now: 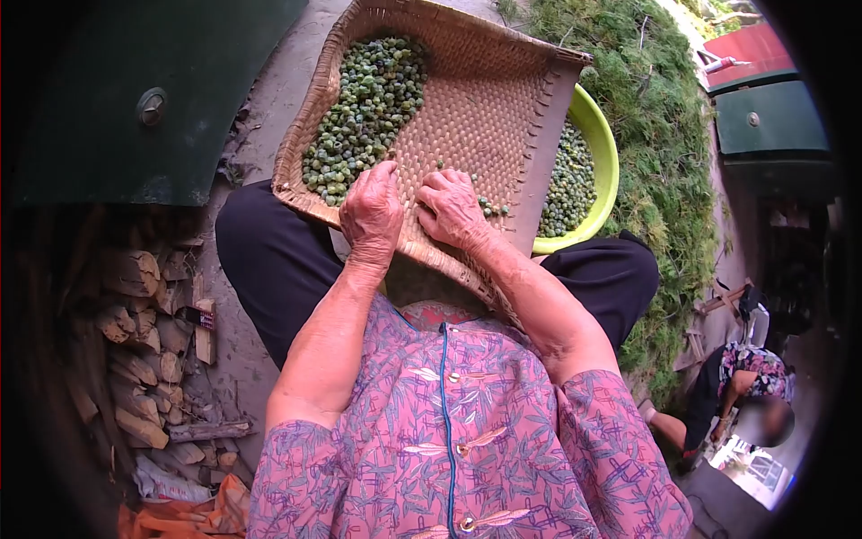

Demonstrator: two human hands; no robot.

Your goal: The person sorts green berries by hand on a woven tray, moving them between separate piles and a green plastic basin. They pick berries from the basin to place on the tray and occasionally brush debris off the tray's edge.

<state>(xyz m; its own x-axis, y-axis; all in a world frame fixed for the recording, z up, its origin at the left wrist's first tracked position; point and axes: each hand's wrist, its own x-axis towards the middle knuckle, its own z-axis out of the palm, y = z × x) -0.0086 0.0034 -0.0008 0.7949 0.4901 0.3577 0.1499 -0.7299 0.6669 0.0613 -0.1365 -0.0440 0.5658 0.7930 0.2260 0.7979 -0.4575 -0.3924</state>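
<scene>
A woven winnowing basket (485,117) rests across my lap, its flat wooden lip on the right. Along its left side lies a heap of small round green fruits (364,117). My left hand (373,208) is over the near side of the basket beside the heap, thumb and fingers pinched together; whatever is between them is too small to name. To its right, my right hand (449,208) is closed with curled fingers low over the weave, and its fingertips are hidden. A few loose green fruits (489,207) lie right of it.
A yellow-green basin (606,171) holding more green fruits stands under the basket's right side. Cut green branches (642,234) cover the ground beyond. Split firewood (139,359) is stacked at left below a dark green panel (144,54). Another person (759,373) bends over at lower right.
</scene>
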